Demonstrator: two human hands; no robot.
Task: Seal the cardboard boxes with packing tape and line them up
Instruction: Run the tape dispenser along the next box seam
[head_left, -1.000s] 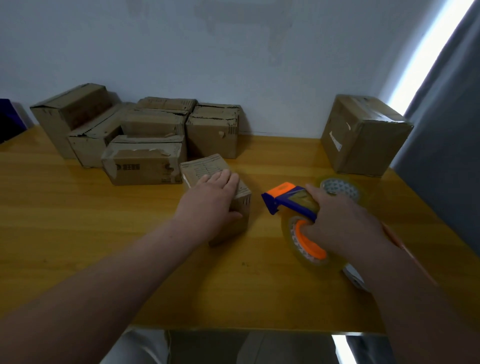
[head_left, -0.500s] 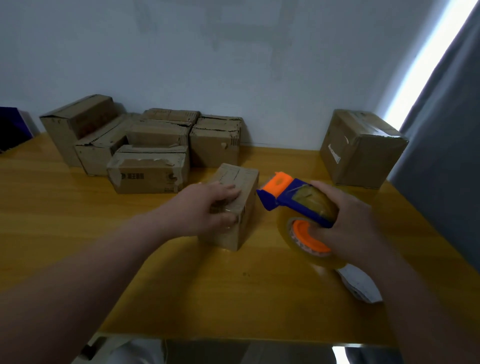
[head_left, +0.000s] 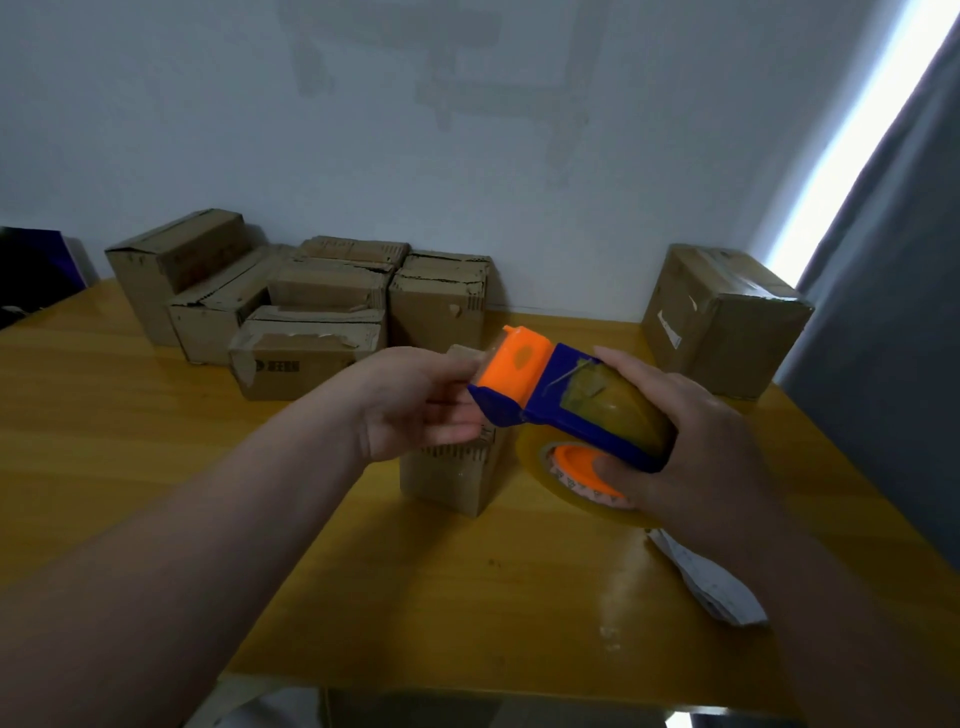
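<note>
A small cardboard box (head_left: 451, 480) stands upright on the wooden table (head_left: 156, 467) in the middle of the view. Just above it, my right hand (head_left: 691, 447) grips a blue and orange tape dispenser (head_left: 566, 410) with a roll of clear packing tape (head_left: 582, 480). My left hand (head_left: 415, 402) is raised off the box and reaches to the dispenser's orange head, thumb above and fingers below. Its fingertips are hidden behind the dispenser.
Several worn cardboard boxes (head_left: 311, 312) are bunched at the back left against the wall. A larger box (head_left: 722, 322) sits at the back right by a grey curtain (head_left: 893, 312). A crumpled white paper (head_left: 711, 582) lies at the front right. A dark object (head_left: 31, 270) is at far left.
My left hand left the small box's top and rose to the dispenser's head. My right hand lifted the dispenser up and left over the box. The box now stands upright.
</note>
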